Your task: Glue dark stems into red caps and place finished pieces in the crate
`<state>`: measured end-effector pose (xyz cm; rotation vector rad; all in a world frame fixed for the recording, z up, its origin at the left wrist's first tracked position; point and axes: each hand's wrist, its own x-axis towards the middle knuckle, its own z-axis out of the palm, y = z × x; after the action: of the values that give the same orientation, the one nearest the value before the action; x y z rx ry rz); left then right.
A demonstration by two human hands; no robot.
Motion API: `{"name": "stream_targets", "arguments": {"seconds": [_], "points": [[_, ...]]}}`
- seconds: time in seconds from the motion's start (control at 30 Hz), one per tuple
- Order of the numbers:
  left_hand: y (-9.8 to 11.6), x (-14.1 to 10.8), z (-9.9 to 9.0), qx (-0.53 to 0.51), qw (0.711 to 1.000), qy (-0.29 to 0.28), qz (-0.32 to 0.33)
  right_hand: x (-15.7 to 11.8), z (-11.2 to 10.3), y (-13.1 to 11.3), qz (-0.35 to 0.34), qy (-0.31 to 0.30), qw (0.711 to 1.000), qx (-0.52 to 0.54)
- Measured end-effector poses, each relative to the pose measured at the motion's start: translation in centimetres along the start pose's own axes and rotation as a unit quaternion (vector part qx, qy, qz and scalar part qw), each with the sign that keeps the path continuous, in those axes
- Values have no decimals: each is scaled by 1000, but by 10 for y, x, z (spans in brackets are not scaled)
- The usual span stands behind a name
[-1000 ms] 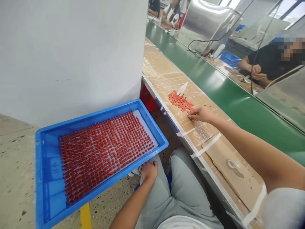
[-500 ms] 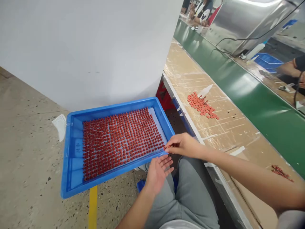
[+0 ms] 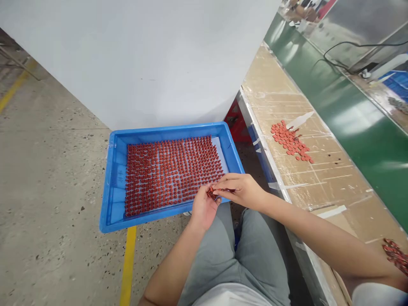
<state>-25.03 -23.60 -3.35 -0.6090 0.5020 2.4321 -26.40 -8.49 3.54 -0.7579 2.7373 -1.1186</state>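
Note:
My left hand (image 3: 204,209) is cupped at the near rim of a blue plastic tray (image 3: 172,131), its fingers curled around small dark red pieces (image 3: 211,193). From the right, my right hand (image 3: 245,191) meets it, thumb and fingers pinched on the same small pieces. Their exact shape is too small to make out, and the fingers partly cover them. Inside the tray, small red round parts with dark upright tips (image 3: 172,174) stand in tight rows on a pale sheet (image 3: 219,153). A bare strip of that sheet shows at the tray's right end.
On the cardboard-covered bench (image 3: 255,80) at right lie loose red discs (image 3: 290,140), a white paper strip (image 3: 300,120) and a dark red pile (image 3: 395,255). Beyond runs a green conveyor belt (image 3: 338,110). A white panel (image 3: 159,63) stands behind the tray.
My left hand has gone from open palm to curled, rising to meet my right hand at the small pieces. My right hand has left the tray's corner. The whole view has shifted.

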Motion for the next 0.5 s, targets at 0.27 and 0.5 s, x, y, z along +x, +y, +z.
{"name": "stream_targets", "arguments": {"seconds": [0.27,0.5], "points": [[7,-12,1,114,991,-36,64,5,-12,5,-9,-34,999,6],[-2,-1,-9,97,990,-4,101,12,-4,9,209,-12,955,211]]}}
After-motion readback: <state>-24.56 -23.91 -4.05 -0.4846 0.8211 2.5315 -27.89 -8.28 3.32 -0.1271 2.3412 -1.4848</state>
